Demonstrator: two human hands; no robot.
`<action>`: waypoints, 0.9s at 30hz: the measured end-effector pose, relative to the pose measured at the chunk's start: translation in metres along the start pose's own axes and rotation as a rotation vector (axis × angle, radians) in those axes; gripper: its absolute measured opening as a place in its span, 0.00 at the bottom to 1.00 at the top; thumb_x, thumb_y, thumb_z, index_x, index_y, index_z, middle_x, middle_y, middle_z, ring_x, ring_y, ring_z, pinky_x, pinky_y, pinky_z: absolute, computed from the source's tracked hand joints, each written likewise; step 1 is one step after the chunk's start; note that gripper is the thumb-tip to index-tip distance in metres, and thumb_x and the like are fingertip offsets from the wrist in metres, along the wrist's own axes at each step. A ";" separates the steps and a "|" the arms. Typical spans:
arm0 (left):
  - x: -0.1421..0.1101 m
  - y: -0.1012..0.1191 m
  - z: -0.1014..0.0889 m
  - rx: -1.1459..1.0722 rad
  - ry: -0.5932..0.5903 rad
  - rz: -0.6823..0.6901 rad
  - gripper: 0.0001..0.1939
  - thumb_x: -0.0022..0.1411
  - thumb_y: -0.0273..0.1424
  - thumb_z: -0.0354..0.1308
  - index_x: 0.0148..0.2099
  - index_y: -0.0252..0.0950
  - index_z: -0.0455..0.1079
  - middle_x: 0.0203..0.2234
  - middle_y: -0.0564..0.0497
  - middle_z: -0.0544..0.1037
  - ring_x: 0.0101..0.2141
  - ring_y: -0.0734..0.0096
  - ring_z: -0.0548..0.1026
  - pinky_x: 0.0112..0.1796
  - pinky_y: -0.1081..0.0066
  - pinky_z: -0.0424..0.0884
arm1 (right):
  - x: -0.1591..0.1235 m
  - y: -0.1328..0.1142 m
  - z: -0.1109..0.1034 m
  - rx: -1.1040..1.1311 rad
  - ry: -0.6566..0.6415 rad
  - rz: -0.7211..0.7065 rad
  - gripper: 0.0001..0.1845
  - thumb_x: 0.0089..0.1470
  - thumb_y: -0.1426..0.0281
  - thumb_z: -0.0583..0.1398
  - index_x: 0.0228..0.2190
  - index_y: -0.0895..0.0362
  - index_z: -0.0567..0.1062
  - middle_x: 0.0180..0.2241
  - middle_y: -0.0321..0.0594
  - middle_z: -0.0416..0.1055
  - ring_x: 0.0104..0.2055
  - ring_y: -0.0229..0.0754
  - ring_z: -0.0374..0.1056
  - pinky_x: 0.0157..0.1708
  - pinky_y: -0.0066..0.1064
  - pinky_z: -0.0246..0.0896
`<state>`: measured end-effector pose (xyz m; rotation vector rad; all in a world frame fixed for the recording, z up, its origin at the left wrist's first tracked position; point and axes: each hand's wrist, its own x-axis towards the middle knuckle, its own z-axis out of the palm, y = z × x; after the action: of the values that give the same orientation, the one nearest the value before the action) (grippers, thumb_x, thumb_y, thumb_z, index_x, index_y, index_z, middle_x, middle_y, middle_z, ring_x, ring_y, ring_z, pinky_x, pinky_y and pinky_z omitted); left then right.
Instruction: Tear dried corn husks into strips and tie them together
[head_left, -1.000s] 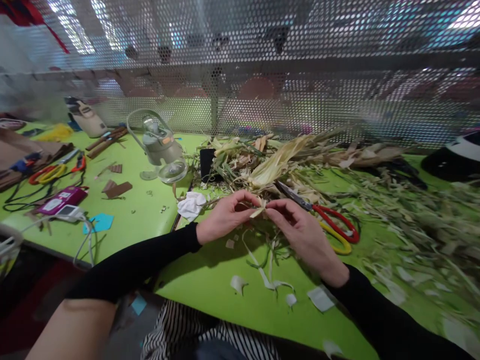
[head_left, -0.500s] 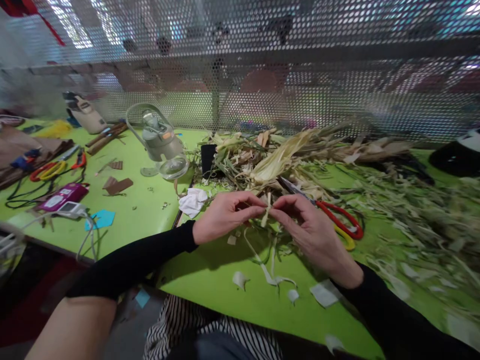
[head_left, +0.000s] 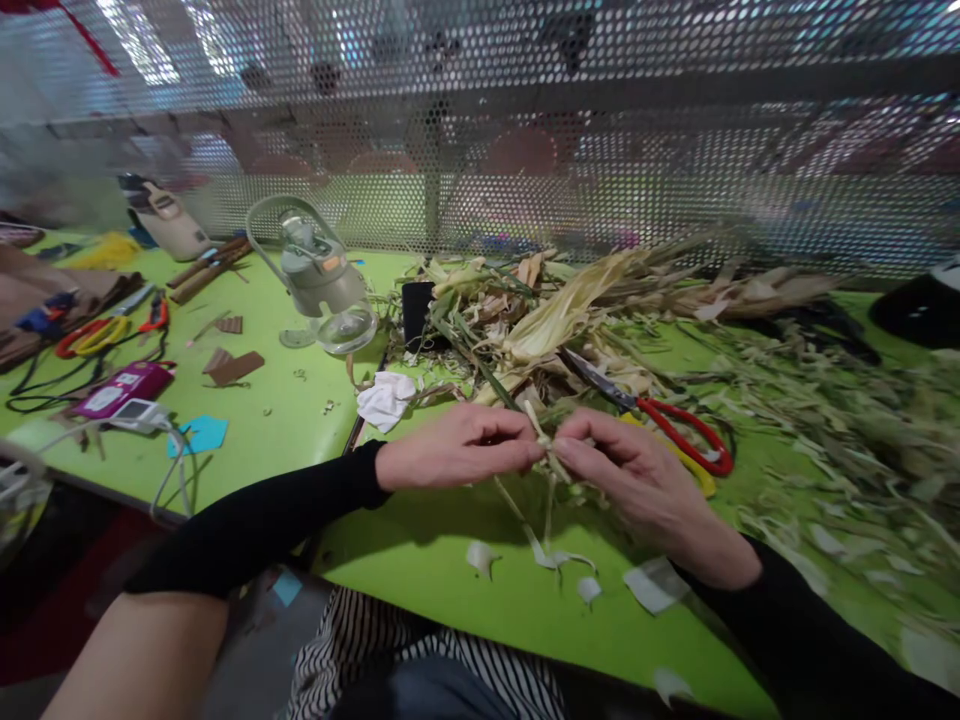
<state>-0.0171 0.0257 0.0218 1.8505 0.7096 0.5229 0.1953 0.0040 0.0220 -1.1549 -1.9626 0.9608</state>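
Between my fingertips is a small knotted piece of pale corn husk (head_left: 541,436), with thin strips trailing down toward the green table (head_left: 450,590). My left hand (head_left: 472,445) pinches it from the left, thumb and forefinger pressed together. From the other side my right hand (head_left: 637,475) pinches it too. Scissors with red handles (head_left: 694,435) lie just beyond my right hand, their blades pointing to the husks. A yellow handle (head_left: 701,475) shows under them. Behind my hands spreads a heap of dried corn husks (head_left: 562,310).
A pale green bottle (head_left: 319,275) stands left of a black phone-like object (head_left: 417,315). A crumpled white tissue (head_left: 386,400) lies near my left wrist. Further left are a purple device (head_left: 124,388) and more scissors (head_left: 105,335). A perforated metal screen (head_left: 480,180) borders the table's back.
The knotted husk has tilted and moved slightly right and down between my fingers. My right hand has shifted a little right and down, uncovering more of the red-handled scissors.
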 end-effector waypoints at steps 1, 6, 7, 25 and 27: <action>-0.001 0.000 -0.001 -0.030 0.000 0.014 0.19 0.70 0.43 0.50 0.32 0.35 0.65 0.24 0.57 0.65 0.26 0.79 0.63 0.30 0.76 0.60 | -0.002 -0.001 0.001 0.074 0.008 0.028 0.19 0.61 0.58 0.59 0.23 0.54 0.68 0.21 0.32 0.59 0.23 0.35 0.54 0.22 0.28 0.50; -0.002 -0.003 -0.003 -0.085 -0.021 0.026 0.17 0.70 0.41 0.51 0.32 0.35 0.65 0.25 0.56 0.63 0.27 0.79 0.61 0.30 0.75 0.58 | -0.006 0.003 0.004 0.298 0.053 0.120 0.21 0.59 0.54 0.62 0.23 0.54 0.67 0.21 0.30 0.57 0.23 0.34 0.51 0.22 0.28 0.49; -0.001 -0.005 -0.003 -0.085 -0.010 0.025 0.17 0.70 0.40 0.51 0.32 0.35 0.64 0.25 0.57 0.63 0.27 0.79 0.61 0.30 0.75 0.58 | -0.005 0.004 0.005 0.289 0.055 0.124 0.20 0.60 0.54 0.62 0.24 0.54 0.68 0.21 0.30 0.58 0.23 0.34 0.52 0.23 0.28 0.50; 0.005 -0.014 0.002 -0.232 0.168 0.021 0.15 0.66 0.39 0.58 0.48 0.33 0.72 0.26 0.55 0.71 0.26 0.80 0.67 0.27 0.77 0.63 | -0.001 0.002 0.011 -0.212 -0.012 -0.025 0.16 0.63 0.61 0.56 0.26 0.55 0.73 0.22 0.35 0.70 0.22 0.37 0.61 0.22 0.29 0.53; 0.005 -0.015 0.001 -0.211 0.168 0.014 0.14 0.66 0.38 0.58 0.46 0.32 0.71 0.26 0.54 0.73 0.26 0.80 0.69 0.28 0.77 0.65 | -0.001 -0.001 0.012 -0.173 -0.015 0.005 0.17 0.63 0.61 0.56 0.25 0.55 0.72 0.21 0.34 0.67 0.22 0.36 0.59 0.21 0.29 0.51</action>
<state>-0.0158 0.0324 0.0079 1.6285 0.7238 0.7404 0.1856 0.0002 0.0169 -1.2506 -2.0890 0.8164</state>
